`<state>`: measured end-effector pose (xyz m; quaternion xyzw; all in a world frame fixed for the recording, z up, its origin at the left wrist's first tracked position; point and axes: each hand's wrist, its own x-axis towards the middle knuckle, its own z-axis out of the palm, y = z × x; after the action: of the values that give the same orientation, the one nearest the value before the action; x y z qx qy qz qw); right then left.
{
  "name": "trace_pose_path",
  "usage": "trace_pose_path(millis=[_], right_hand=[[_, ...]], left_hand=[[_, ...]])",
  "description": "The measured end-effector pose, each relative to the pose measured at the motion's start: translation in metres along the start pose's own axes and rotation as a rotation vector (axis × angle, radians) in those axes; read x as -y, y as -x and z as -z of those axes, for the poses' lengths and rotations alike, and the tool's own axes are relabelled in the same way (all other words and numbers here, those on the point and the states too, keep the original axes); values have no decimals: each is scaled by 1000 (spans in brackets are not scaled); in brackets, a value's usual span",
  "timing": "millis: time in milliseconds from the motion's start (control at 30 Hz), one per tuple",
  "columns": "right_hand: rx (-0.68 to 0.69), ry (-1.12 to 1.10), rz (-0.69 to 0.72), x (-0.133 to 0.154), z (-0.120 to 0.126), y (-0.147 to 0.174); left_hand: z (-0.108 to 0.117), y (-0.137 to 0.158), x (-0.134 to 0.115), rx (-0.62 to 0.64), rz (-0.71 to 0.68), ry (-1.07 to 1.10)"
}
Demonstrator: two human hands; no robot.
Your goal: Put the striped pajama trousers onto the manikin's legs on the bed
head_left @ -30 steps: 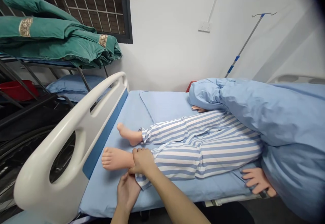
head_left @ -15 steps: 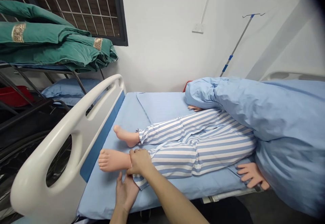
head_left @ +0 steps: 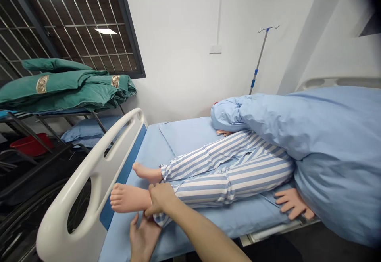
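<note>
- Striped blue-and-white trousers (head_left: pixel 226 174) cover the legs of a manikin (head_left: pixel 208 171) that lies on its side on the bed (head_left: pixel 178 135), feet toward the footboard (head_left: pixel 89 182).
- Right hand (head_left: pixel 160 198) is closed around the near ankle (head_left: pixel 145 199), just where the trouser cuff ends; its forearm comes in from the lower edge of the view.
- Left hand (head_left: pixel 143 236) is open, palm up and fingers spread, just below the same ankle and beside the cuff; whether it touches the cuff cannot be told.
- Near foot (head_left: pixel 125 197) sticks out bare toward the footboard, toes pointing left, held slightly off the sheet.
- Far foot (head_left: pixel 145 171) lies behind it on the sheet, also bare.
- Light blue duvet (head_left: pixel 312 135) is bunched over the manikin's upper body, leaving the legs uncovered.
- One manikin hand (head_left: pixel 293 203) rests fingers-spread at the near edge of the mattress, below the duvet; another hand's fingertips (head_left: pixel 223 132) show under the duvet's far end.
- Green folded blankets (head_left: pixel 65 87) sit on a metal rack (head_left: pixel 44 119) to the left, with a blue pillow (head_left: pixel 86 131) and a red basin (head_left: pixel 29 145) beneath.
- Behind the bed a drip stand (head_left: pixel 258 60) leans against the white wall (head_left: pixel 184 36), near a barred window (head_left: pixel 68 20).
</note>
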<state>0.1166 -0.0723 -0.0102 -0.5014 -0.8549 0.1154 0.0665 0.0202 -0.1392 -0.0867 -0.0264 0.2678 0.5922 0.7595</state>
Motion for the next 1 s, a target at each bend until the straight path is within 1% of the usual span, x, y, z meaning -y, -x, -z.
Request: trace_pose_path(millis=[100,167,233,300,367,400,467,533,567,600,667,700,767,867,1000], right_hand=[[-57,-45,75,-1,41,8],[-105,-90,126,-3,78,16],[-109,-127,155,-5,118,23],[-152,-154,169,-10,157,30],[-183,-171,165,-17,195,36],[-215,-200,193,-21,212,40],[-267,-287,292,-30,245,48],[-291,-375,372,-40,273,56],[-306,-395,366,-46,284,60],[-354,-409,341,-52,294,62],[-448,-420,285,-64,305,63],[-485,-424,266,-69,307,62],[-505,-426,252,-75,306,58],[-462,-405,249,-69,296,52],[-360,-358,292,-48,274,44]], left_hand=[[-29,14,-11,32,-17,-44],[-53,22,-18,58,-53,-75],[-81,31,-23,115,-108,-113],[-115,40,-24,232,-185,-185],[-152,51,-20,398,-265,-286],[-171,58,-17,480,-280,-355],[-210,71,-10,614,-312,-491],[-245,84,-1,680,-341,-583],[-259,89,3,700,-354,-601],[-272,93,7,718,-361,-610],[-288,97,13,731,-379,-619],[-292,98,15,732,-386,-619],[-293,97,17,731,-398,-624],[-284,92,13,746,-412,-659],[-266,81,-1,719,-406,-702]])
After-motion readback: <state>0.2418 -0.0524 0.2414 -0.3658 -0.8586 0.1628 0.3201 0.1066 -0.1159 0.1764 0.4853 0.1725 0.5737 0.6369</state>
